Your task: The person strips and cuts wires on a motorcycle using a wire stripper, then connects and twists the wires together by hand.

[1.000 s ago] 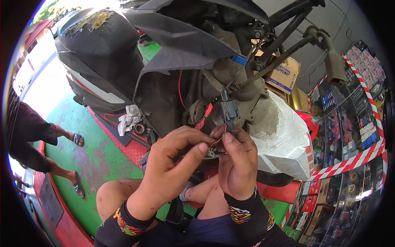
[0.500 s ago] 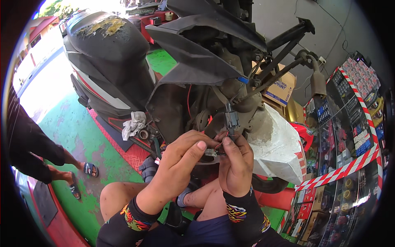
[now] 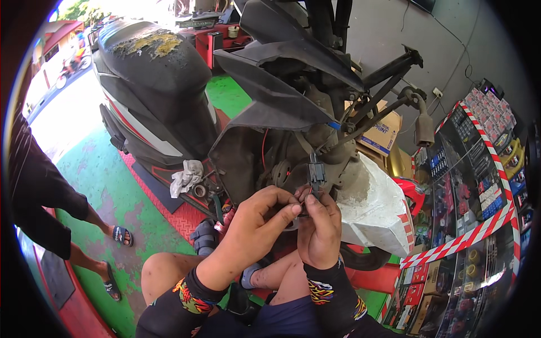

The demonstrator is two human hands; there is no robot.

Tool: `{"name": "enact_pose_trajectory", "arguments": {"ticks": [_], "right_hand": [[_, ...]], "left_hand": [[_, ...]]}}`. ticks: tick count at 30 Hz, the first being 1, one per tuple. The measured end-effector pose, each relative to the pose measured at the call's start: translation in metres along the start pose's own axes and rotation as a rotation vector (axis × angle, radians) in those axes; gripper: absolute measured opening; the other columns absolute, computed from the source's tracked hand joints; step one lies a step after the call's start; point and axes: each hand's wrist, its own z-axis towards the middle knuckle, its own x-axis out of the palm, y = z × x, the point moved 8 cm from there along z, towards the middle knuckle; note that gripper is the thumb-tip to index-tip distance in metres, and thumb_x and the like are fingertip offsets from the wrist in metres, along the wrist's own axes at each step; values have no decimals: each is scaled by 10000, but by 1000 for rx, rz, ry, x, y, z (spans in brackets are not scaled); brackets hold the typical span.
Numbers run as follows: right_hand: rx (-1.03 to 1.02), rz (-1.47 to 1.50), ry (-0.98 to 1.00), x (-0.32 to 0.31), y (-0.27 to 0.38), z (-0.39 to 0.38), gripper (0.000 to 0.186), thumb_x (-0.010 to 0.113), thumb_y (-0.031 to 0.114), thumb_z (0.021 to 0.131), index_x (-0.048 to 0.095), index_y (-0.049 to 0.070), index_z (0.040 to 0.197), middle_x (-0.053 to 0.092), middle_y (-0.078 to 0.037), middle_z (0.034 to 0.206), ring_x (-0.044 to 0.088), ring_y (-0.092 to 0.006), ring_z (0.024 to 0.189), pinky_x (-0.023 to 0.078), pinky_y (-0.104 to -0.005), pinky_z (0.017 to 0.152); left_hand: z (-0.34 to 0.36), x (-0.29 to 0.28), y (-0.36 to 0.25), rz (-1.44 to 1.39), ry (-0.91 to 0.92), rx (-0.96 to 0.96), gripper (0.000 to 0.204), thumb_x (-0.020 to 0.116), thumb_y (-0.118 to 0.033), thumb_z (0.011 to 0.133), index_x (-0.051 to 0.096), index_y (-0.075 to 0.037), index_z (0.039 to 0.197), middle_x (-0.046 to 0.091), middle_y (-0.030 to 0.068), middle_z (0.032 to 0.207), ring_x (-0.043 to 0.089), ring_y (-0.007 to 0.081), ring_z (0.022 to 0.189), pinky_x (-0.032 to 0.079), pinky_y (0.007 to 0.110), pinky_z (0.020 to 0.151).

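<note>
My left hand [image 3: 262, 222] pinches thumb to forefinger at a thin wire, most of it hidden by the fingers. Close against it, my right hand [image 3: 320, 228] is closed round the wires just below a dark grey connector [image 3: 316, 171]. The connector stands upright above my right thumb, its cable running up toward the scooter's frame. Behind my hands is the stripped front of a scooter, with a black plastic panel [image 3: 276, 110] and a red wire [image 3: 264, 147] hanging inside it. A white body panel [image 3: 375, 203] is right of my right hand.
The worn scooter seat [image 3: 152, 62] stands at the left. A crumpled white rag [image 3: 187, 178] lies by the footboard. Another person's sandalled foot [image 3: 122, 235] is on the green floor. Shelves edged with red-and-white tape [image 3: 459, 239] line the right, with a cardboard box [image 3: 383, 132] behind the scooter.
My left fingertips have drawn together into a tighter pinch beside my right thumb. The view has shifted slightly. A motorcycle has appeared on the road outside, and the other person's feet have moved.
</note>
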Motion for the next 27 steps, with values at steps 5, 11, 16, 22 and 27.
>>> {"name": "enact_pose_trajectory", "arguments": {"ticks": [5, 11, 16, 22, 27], "right_hand": [[-46, -51, 2, 1, 5, 0, 199, 594, 143, 1009, 638, -23, 1111, 646, -82, 1082, 596, -154, 1022, 440, -312, 953], [-85, -77, -2, 1, 10, 1, 179, 605, 125, 1016, 635, -25, 1108, 642, -76, 1079, 591, -147, 1022, 441, -304, 948], [-59, -150, 29, 6, 4, 0, 210, 613, 143, 1021, 628, -10, 1163, 647, -75, 1114, 592, -143, 1036, 448, -297, 943], [-166, 100, 205, 0, -28, -41, 655, 435, 502, 1080, 392, 26, 1527, 448, -124, 1559, 442, -249, 1434, 355, -427, 1187], [382, -252, 115, -8, -149, -61, 573, 504, 373, 1056, 420, 33, 1510, 501, -150, 1482, 462, -277, 1407, 397, -424, 1141]], "left_hand": [[4, 3, -1, 48, 8, 122, 131, 642, -75, 996, 649, 42, 1055, 629, 74, 969, 581, 143, 900, 477, 287, 806], [5, 4, -13, 118, 25, 277, 111, 630, -39, 985, 640, 49, 1051, 627, 113, 962, 595, 204, 891, 478, 312, 804], [-2, -6, -12, 119, -46, 279, 114, 648, -51, 970, 646, 38, 1041, 640, 138, 952, 619, 251, 880, 493, 339, 803], [0, -7, -2, -58, -68, 137, 153, 666, -91, 979, 662, 42, 1055, 654, 98, 952, 617, 171, 866, 504, 319, 763], [-5, -1, -23, 102, -120, 389, 171, 662, -121, 970, 674, 23, 1062, 655, 154, 939, 646, 299, 858, 512, 380, 753]]}}
